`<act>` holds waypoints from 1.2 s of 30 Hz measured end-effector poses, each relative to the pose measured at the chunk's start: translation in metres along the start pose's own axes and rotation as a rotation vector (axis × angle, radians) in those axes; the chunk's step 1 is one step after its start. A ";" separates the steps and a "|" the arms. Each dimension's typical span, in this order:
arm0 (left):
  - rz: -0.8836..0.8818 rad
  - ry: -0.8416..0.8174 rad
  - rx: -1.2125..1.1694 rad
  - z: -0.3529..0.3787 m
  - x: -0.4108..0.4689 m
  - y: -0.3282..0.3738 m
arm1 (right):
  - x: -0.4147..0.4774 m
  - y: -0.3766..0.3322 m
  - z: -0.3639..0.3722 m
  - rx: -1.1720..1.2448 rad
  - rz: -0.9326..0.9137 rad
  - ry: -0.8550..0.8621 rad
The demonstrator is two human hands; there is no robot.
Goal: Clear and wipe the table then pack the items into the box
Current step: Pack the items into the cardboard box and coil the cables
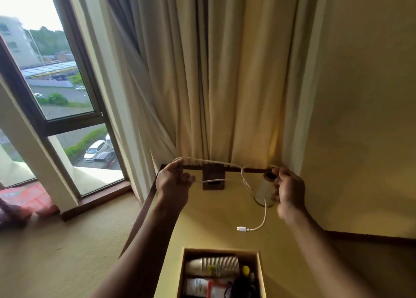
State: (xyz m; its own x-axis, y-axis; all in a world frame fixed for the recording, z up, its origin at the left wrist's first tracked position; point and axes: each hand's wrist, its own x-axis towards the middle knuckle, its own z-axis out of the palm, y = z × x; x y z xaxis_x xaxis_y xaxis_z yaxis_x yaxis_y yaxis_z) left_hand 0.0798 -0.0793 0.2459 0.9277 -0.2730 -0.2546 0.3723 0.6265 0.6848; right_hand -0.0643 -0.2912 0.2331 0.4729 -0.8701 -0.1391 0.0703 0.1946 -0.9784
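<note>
Both hands, left hand (pixel 173 178) and right hand (pixel 287 186), pinch a white cable (pixel 245 180) stretched above the counter (pixel 216 219); the open box (pixel 260 273) below is cut off, its bottle labels unreadable.

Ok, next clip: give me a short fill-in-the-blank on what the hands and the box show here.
1. The left hand and right hand hold a white ____ stretched between them.
2. The cable's free connector end hangs above the ____.
3. The stack of paper cups lies on its side inside the cardboard ____.

Missing words: cable; table; box
</note>
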 end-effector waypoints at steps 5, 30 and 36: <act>0.143 0.076 0.312 -0.019 0.012 0.013 | 0.002 0.007 -0.004 -0.033 -0.029 0.065; 0.635 -0.244 1.551 -0.026 0.022 0.024 | -0.015 0.015 0.033 -0.511 -0.539 -0.038; 0.748 -0.526 1.439 0.014 -0.011 0.014 | -0.034 0.028 0.049 -0.813 -0.870 -0.212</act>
State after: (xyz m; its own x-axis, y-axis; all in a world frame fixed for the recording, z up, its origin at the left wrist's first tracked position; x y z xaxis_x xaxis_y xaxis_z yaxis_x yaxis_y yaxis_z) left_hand 0.0747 -0.0780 0.2681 0.6569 -0.6263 0.4197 -0.7059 -0.3154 0.6342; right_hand -0.0354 -0.2335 0.2178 0.6816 -0.4620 0.5675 -0.1001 -0.8271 -0.5531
